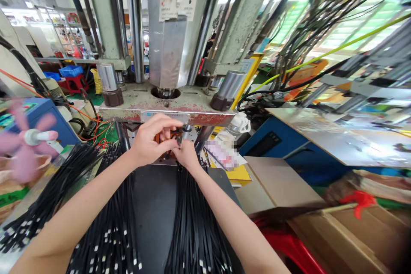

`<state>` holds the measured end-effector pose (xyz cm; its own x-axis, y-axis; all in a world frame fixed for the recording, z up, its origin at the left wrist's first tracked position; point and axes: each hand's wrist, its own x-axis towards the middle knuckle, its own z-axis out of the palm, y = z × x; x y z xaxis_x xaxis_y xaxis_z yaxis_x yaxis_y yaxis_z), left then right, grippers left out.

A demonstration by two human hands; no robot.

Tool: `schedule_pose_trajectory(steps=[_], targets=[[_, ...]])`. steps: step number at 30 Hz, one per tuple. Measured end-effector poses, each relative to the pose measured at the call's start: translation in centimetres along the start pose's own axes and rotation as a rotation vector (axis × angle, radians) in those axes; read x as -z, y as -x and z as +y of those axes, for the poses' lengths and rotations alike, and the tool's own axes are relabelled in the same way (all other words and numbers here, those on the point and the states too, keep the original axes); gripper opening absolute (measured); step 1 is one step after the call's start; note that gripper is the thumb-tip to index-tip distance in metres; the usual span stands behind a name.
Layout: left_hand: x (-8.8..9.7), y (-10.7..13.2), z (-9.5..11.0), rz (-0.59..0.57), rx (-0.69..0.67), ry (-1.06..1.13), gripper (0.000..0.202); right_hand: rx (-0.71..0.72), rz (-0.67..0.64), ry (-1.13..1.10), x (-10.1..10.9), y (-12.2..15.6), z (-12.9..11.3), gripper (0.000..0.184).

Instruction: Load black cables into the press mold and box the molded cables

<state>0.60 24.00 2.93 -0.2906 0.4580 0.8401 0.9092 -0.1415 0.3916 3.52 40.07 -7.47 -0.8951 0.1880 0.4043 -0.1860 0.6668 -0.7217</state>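
Note:
My left hand (156, 139) is in front of the press opening, its fingers curled and its thumb reaching to my right hand (186, 153). What its fingertips pinch, if anything, is hidden. My right hand is closed just beside it, with a small dark piece at its fingertips that is too small to name. Below my right hand hangs a bundle of flat black cables (192, 218) with white ends. Another cable bundle (112, 222) lies under my left forearm. Behind both hands, orange and dark parts show inside the press (167, 113).
More black cables (61, 184) lie on the left bench. A pink fan (32, 137) stands at far left. To the right are a cardboard box (282, 184), a clear jug (237, 125) and a blue cabinet (272, 139). Steel posts (205, 135) flank the opening. A dark surface (152, 214) lies between the bundles.

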Motion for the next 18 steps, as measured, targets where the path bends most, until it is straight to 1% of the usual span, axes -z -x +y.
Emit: schedule_pose_trajectory(steps=[1, 2, 3, 5, 6, 7, 8, 10, 13, 16, 18], targets=[[-0.1, 1.0, -0.7, -0.037, 0.075, -0.048, 0.027, -0.013, 0.018, 0.004, 0.1, -1.2, 0.5, 0.015], [-0.3, 2.1, -1.6, -0.105, 0.140, -0.113, 0.027, -0.028, 0.021, 0.008, 0.2, -2.2, 0.8, 0.015], [-0.4, 3.3, -2.5, -0.214, 0.178, -0.189, 0.024, -0.045, 0.011, 0.007, 0.2, -2.9, 1.1, 0.015], [-0.6, 5.5, -4.2, -0.502, 0.171, -0.337, 0.023, -0.076, -0.034, -0.004, 0.2, -3.8, 1.3, 0.015], [-0.6, 6.4, -4.8, -0.634, 0.144, -0.394, 0.028, -0.084, -0.064, -0.010, 0.2, -3.9, 1.4, 0.015], [-0.7, 7.2, -5.2, -0.731, 0.120, -0.443, 0.035, -0.089, -0.088, -0.012, 0.1, -3.8, 1.4, 0.014], [-0.8, 7.8, -5.4, -0.794, 0.104, -0.488, 0.041, -0.086, -0.102, -0.006, 0.2, -3.7, 1.4, 0.013], [-1.0, 8.6, -5.2, -0.861, 0.096, -0.563, 0.046, -0.069, -0.104, 0.046, 0.2, -3.4, 1.3, 0.011], [-1.5, 8.6, -4.6, -0.917, 0.116, -0.621, 0.050, -0.016, -0.097, 0.166, 0.4, -3.5, 1.3, 0.012], [-1.9, 7.5, -5.0, -0.930, 0.184, -0.633, 0.060, -0.049, -0.089, 0.258, 0.2, -4.2, 1.4, 0.013], [-2.4, 6.3, -6.1, -0.945, 0.259, -0.633, 0.062, -0.101, -0.044, 0.327, 0.0, -4.6, 1.6, 0.019]])
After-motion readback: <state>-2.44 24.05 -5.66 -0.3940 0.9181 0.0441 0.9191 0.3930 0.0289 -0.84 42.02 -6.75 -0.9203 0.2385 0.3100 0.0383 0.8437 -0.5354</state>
